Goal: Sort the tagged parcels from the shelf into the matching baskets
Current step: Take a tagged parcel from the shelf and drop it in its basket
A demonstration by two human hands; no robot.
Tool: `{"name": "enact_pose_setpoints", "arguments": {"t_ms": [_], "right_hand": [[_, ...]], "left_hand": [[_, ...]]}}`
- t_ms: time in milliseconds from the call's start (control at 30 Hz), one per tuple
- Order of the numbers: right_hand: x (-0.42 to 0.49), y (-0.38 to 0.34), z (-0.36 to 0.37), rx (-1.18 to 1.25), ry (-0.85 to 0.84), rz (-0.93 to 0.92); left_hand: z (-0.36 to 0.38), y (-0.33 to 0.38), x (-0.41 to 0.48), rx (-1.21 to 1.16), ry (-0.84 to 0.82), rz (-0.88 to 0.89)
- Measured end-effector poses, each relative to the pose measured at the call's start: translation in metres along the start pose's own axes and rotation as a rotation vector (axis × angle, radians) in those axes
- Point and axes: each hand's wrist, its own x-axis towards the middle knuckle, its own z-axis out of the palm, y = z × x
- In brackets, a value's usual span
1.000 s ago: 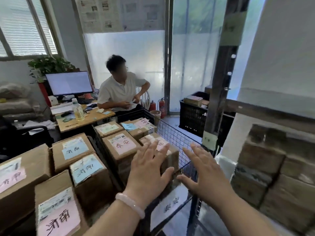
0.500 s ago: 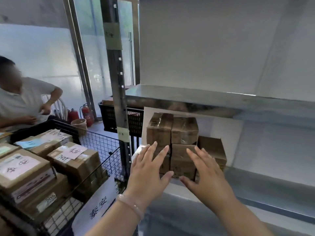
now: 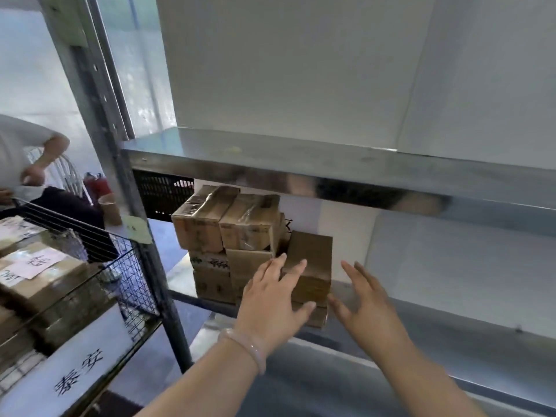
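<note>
Left grip (image 3: pixel 272 305) and right grip (image 3: pixel 368 311) were spread, flanking the brown parcel (image 3: pixel 311 254) on the shelf (image 3: pixel 466 341), holding nothing. Parcel judged stiff, probably light; clamp opposite side faces.

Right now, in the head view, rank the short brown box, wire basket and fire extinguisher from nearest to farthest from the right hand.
1. The short brown box, on the shelf just left of the right hand.
2. The wire basket, left of the shelf post.
3. The fire extinguisher, far left, behind the basket.
</note>
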Motion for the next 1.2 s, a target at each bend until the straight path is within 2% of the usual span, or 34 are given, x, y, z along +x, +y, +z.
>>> {"name": "enact_pose_setpoints", "arguments": {"t_ms": [67,200,333,433,567,733,833,900,1033,1100,1200], "right_hand": [[0.009,0.015,-0.005,0.071,-0.031,0.006],[0.028,0.040,-0.010,0.121,-0.093,-0.031],[0.040,0.067,-0.018,0.183,-0.107,-0.013],[0.046,0.085,-0.021,0.216,-0.137,0.027],[0.051,0.096,-0.022,0.225,-0.156,0.041],[0.053,0.090,-0.029,0.269,-0.122,-0.012],[0.053,0.079,-0.038,0.309,-0.096,-0.057],[0.052,0.067,-0.042,0.339,-0.071,-0.102],[0.047,0.035,-0.041,0.467,-0.024,-0.196],[0.044,0.017,-0.038,0.534,-0.015,-0.226],[0.039,-0.006,-0.031,0.640,-0.041,-0.265]], "left_hand": [[0.010,0.014,0.023,0.031,-0.005,-0.031],[0.035,0.036,0.072,0.238,-0.041,-0.039],[0.056,0.038,0.107,0.269,-0.155,-0.238],[0.065,0.042,0.114,0.342,-0.217,-0.326],[0.067,0.046,0.111,0.340,-0.156,-0.312],[0.063,0.046,0.081,0.160,0.023,-0.237],[0.057,0.045,0.054,-0.122,0.156,-0.209],[0.047,0.042,0.037,-0.483,0.219,-0.241],[0.034,0.038,0.003,-1.302,0.290,-0.488],[0.033,0.031,-0.010,-1.551,0.357,-0.558],[0.023,0.026,-0.028,-1.835,0.406,-0.553]]}}
